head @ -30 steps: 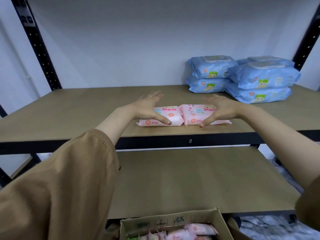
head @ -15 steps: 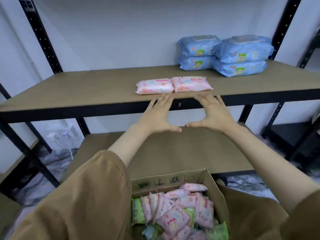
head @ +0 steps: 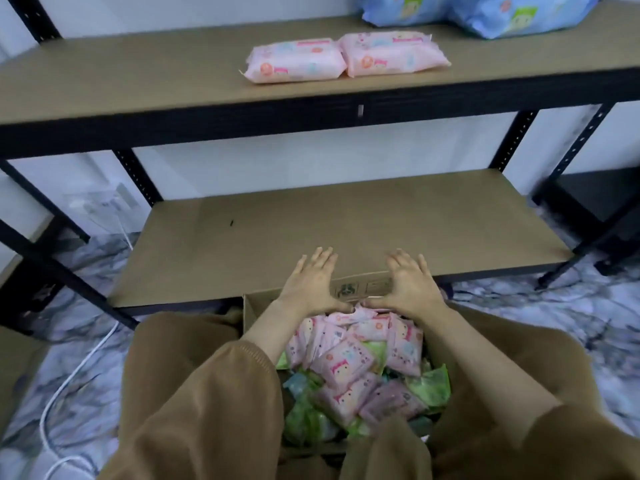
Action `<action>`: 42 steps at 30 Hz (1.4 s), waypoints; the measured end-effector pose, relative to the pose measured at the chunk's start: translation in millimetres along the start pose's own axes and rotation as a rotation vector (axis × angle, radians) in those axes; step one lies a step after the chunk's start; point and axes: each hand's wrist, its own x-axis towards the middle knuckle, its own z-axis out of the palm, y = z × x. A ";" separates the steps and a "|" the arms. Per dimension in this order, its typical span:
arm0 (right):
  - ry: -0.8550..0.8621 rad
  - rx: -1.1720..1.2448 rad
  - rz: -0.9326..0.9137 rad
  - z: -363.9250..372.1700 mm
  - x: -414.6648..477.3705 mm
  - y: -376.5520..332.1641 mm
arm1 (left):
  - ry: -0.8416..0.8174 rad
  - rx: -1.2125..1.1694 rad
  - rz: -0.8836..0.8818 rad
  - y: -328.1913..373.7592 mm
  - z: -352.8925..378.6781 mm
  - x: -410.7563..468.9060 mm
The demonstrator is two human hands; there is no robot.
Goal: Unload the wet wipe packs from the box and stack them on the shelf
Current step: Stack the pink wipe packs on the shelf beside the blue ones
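Observation:
Two pink wet wipe packs [head: 294,62] [head: 393,54] lie side by side on the upper shelf [head: 138,84]. Below me stands an open cardboard box [head: 360,289] filled with several pink and green packs [head: 349,362]. My left hand [head: 310,284] and my right hand [head: 410,285] hover palm down over the far end of the box, fingers spread, thumbs nearly touching, holding nothing. Brown sleeves cover both forearms.
Blue wipe packs [head: 485,12] are stacked at the upper shelf's right end. The lower shelf [head: 311,230] runs just beyond the box. Black perforated uprights [head: 138,174] frame the rack. A white cable [head: 69,382] trails over the marbled floor at the left.
Both hands let go of the two pink packs on the upper shelf and came down and back to the box. The view tipped downward with them.

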 end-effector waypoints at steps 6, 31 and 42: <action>-0.145 0.037 0.109 73.5 6.1 26.5 | -0.167 -0.041 -0.082 -15.4 72.0 15.3; 0.111 0.660 1.122 238.7 35.7 85.4 | -0.308 -0.281 -0.421 -4.2 232.9 44.6; 0.090 0.794 1.213 245.5 41.7 104.1 | -0.247 -0.282 -0.417 -5.8 245.6 42.8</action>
